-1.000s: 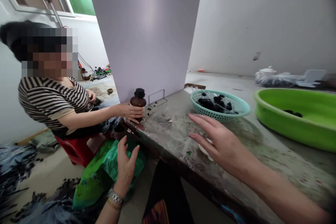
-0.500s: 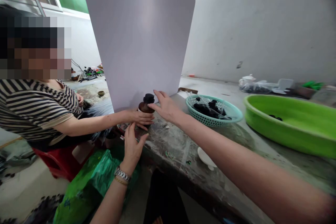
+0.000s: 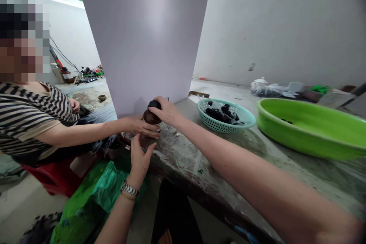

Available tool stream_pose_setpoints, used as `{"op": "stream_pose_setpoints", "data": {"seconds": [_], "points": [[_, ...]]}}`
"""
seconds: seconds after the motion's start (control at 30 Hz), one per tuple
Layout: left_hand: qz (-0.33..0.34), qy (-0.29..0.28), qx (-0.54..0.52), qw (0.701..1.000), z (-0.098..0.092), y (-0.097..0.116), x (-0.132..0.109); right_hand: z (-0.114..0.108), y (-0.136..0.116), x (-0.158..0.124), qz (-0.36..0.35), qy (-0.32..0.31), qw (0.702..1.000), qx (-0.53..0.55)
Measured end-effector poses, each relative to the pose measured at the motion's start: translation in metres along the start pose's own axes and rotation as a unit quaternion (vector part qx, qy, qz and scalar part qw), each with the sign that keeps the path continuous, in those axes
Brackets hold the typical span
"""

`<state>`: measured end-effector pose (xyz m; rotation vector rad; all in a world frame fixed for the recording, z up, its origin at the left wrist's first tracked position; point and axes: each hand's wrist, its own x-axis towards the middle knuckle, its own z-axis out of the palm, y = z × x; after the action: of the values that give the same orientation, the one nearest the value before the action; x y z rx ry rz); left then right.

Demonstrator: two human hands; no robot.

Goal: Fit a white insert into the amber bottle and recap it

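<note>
A brown bottle [image 3: 151,117] with a black cap stands at the left end of the worn table [image 3: 217,156]. My right hand [image 3: 166,110] is closed around its cap from the right. My left hand [image 3: 140,156], with a watch at the wrist, reaches up from below and touches the bottle's lower part, fingers curled against it. A person in a striped shirt [image 3: 31,118] sits at the left, and that person's hand [image 3: 140,126] also holds the bottle's body.
A tall white board [image 3: 143,38] stands behind the bottle. A teal basket [image 3: 243,120] with dark pieces and a large green basin [image 3: 311,129] sit to the right. A green plastic bag [image 3: 91,198] lies below the table edge, beside a red stool [image 3: 54,177].
My right hand went from hovering over the table to the bottle and closed on its cap. My left hand rose from the green bag to the bottle's base.
</note>
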<state>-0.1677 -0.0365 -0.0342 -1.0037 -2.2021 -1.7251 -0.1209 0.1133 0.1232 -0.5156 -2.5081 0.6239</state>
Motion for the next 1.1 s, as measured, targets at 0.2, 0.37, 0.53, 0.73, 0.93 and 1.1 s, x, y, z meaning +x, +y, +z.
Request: {"op": "stream_pose_setpoints", "data": {"seconds": [0.2,0.37,0.53,0.73,0.93,1.1], "points": [[-0.019,0.006,-0.043,0.999,0.007,0.012,-0.004,-0.019,0.008,-0.014,0.024,0.026,0.999,0.024],[0.008,0.007,-0.050,0.999,0.006,0.036,-0.004,-0.053,-0.001,-0.031,0.006,-0.011,0.999,0.049],[0.031,-0.064,-0.046,0.996,0.017,0.064,-0.005,-0.073,0.000,-0.057,-0.011,-0.091,0.995,0.045],[0.035,-0.133,-0.085,0.987,0.034,0.088,0.000,-0.081,0.020,-0.078,-0.055,-0.107,0.991,0.056],[0.024,-0.098,-0.094,0.990,0.041,0.101,0.003,-0.093,0.011,-0.088,-0.035,-0.080,0.995,-0.037],[0.051,-0.084,-0.102,0.990,0.042,0.104,-0.001,-0.094,-0.012,-0.090,0.007,-0.053,0.977,-0.208]]}}
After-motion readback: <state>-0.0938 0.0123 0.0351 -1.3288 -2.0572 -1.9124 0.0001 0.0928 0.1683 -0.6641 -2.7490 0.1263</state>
